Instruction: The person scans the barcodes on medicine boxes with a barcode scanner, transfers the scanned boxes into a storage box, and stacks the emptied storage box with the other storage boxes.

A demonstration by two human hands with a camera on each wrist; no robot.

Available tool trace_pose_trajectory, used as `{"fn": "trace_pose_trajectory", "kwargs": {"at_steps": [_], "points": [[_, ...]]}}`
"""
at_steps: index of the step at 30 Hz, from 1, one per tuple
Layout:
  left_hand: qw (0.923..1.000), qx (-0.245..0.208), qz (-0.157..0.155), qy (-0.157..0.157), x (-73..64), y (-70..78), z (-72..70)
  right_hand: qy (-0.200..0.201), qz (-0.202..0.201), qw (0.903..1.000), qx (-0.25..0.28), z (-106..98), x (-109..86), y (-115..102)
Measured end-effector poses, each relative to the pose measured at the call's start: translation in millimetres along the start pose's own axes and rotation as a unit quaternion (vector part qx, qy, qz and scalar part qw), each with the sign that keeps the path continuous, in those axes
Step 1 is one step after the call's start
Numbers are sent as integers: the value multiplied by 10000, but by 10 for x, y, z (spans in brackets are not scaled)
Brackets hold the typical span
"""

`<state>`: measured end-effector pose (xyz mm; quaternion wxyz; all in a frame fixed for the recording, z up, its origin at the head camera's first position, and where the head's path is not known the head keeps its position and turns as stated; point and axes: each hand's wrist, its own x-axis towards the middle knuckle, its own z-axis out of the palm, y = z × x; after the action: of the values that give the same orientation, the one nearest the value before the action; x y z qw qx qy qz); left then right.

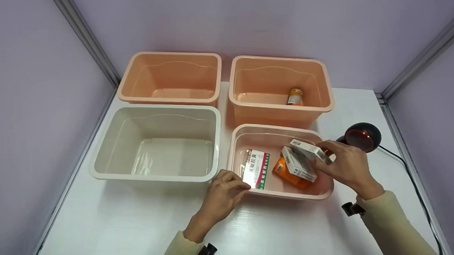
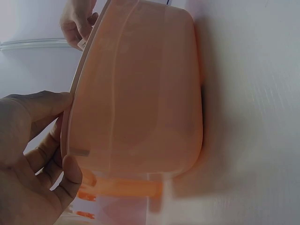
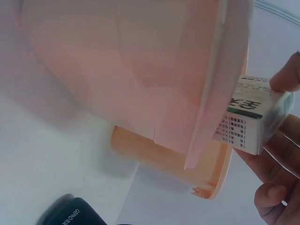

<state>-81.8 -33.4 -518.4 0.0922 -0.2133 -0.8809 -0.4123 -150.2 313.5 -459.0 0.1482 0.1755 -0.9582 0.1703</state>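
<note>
My right hand (image 1: 348,165) holds a white medicine box (image 1: 310,148) above the right side of a shallow pink bin (image 1: 281,194). In the right wrist view, the box (image 3: 253,117) sits between thumb and fingers, with dark printing and a green stripe. Below it, another white box (image 1: 297,166) leans on an orange package (image 1: 287,175) inside the bin. A white medicine box with a green and red edge (image 1: 254,168) lies flat at the bin's left. My left hand (image 1: 221,195) pinches the bin's near left rim, also plain in the left wrist view.
Left of the pink bin stands a white bin (image 1: 153,177). Two deeper orange bins (image 1: 167,100) (image 1: 280,116) stand behind; the right one contains a small bottle (image 1: 295,96). A black round device (image 1: 362,136) with a red glow and a cable (image 1: 410,175) sits at right.
</note>
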Motion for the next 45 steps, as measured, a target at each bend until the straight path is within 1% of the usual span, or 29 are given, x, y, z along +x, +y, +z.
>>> {"fn": "trace_pose_trajectory", "kwargs": {"at_steps": [3,8,12,16,25,29,37,41,45], "points": [[10000,8,-14,-14,3,-2,2,282,-50,9996,34,2,0,18],[9999,36,-116,-72,-2,2,-10,631,-35,9980,39,18,0,41],[9998,27,-158,-103,-2,4,-15,861,75,9962,140,9,0,53],[9998,65,-136,-94,-2,5,-12,1004,279,9938,379,-20,-5,60],[10000,27,-17,-90,3,-9,2,1066,679,9853,1146,-72,-13,53],[10000,-10,-17,-91,15,-1,-6,1096,860,9807,1371,-101,-20,63],[10000,49,-27,-23,19,2,-13,1088,1262,9664,1956,-160,-44,97],[9999,77,-55,-41,19,13,-17,1161,1441,9584,2171,-191,-71,115],[9998,112,-109,-80,11,14,-13,1192,1598,9530,2281,-231,-103,136]]}}
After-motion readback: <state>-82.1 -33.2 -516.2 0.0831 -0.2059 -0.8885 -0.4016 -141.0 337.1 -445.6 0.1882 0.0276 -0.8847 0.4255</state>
